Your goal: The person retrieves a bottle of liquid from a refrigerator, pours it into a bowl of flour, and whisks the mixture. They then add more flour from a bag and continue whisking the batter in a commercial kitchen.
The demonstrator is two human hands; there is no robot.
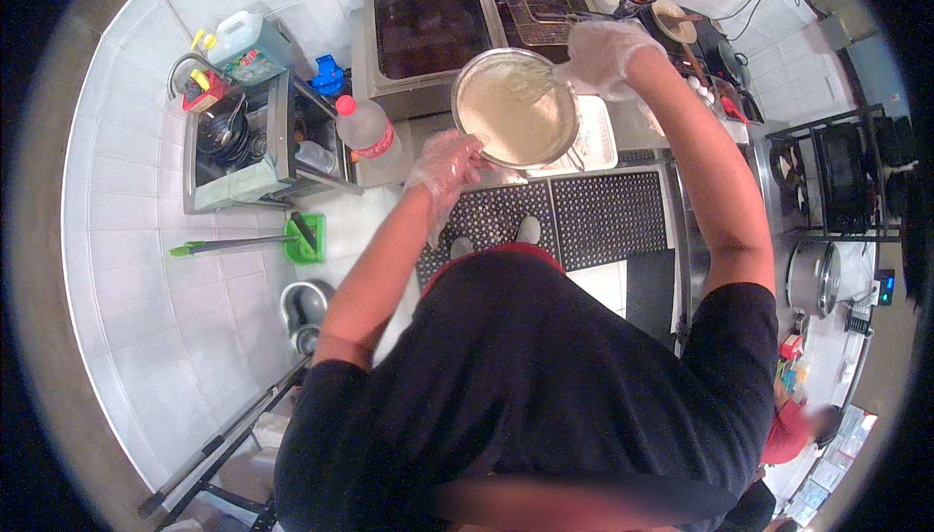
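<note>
My left hand (446,160), in a clear plastic glove, grips the near-left rim of a round metal bowl (569,139). Pale, creamy batter (500,112) fills much of the bowl, which is above the counter's front edge. In a loose plastic glove, my right hand (602,58) is closed on a whisk (531,80) at the bowl's far right. The whisk's wires dip into the batter; its handle is hidden by the glove. Partly beneath the bowl lies a white plastic tray (602,142).
Behind the bowl is a deep fryer (430,29) with dark oil and a wire basket (543,14). A red-capped plastic bottle (368,131) stands left, beside a sink (191,185) holding dishes. Eggs (702,91) sit right. Another person (788,430) is at lower right.
</note>
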